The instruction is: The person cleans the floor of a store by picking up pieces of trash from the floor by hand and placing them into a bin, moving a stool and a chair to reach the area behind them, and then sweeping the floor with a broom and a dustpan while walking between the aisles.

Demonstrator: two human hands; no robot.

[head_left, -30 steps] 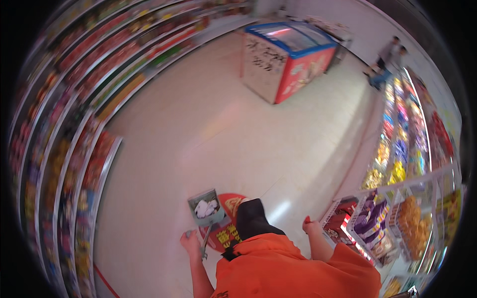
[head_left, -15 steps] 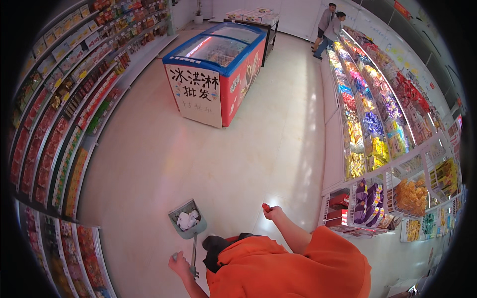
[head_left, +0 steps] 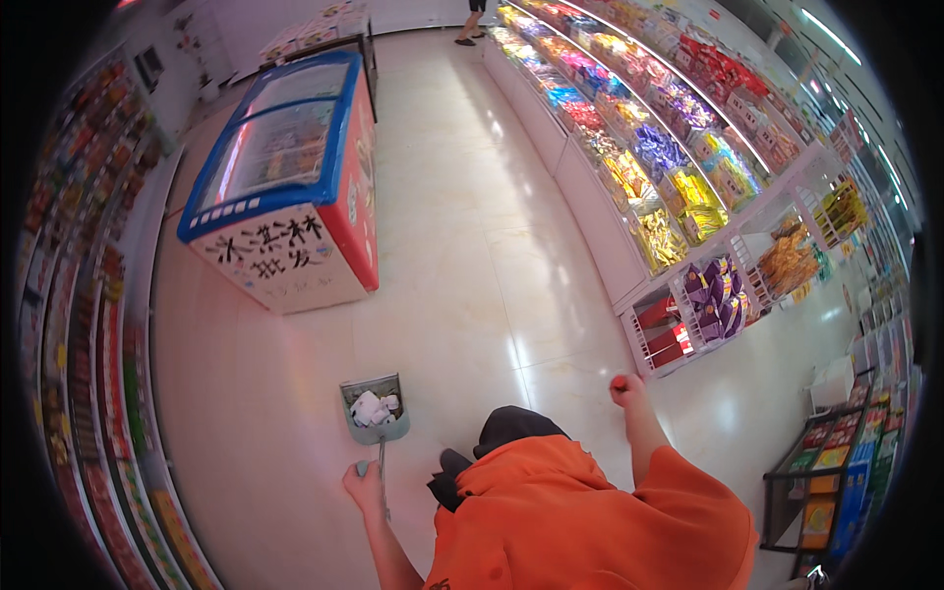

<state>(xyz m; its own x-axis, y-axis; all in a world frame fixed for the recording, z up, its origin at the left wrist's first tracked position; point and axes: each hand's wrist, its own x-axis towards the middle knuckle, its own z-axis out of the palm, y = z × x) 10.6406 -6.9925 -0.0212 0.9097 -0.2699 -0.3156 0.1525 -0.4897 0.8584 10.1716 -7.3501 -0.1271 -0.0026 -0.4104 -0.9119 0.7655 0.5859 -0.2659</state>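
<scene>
A grey-green dustpan (head_left: 398, 431) with crumpled white paper (head_left: 372, 409) in it rests on the floor ahead of me, left of my body. Its thin handle (head_left: 383, 454) runs back toward me beside my left hand (head_left: 365, 488). That hand is closed around a grey-green piece that looks like the handle's grip. Out to the right, my right hand (head_left: 631, 391) is closed on a short red handle-like end (head_left: 619, 383). The rest of that red thing is hidden.
A blue-rimmed chest freezer (head_left: 305, 251) stands ahead left, near packed shelves (head_left: 88, 324). On the right runs a lit snack display (head_left: 590, 177), with white wire baskets (head_left: 723, 305) at its near end. A dark rack (head_left: 816, 482) stands lower right. A person's legs (head_left: 474, 22) show far off.
The view has turned right, so the freezer and shelves have shifted left. My right hand has moved outward to the right. The dustpan stays near my left hand.
</scene>
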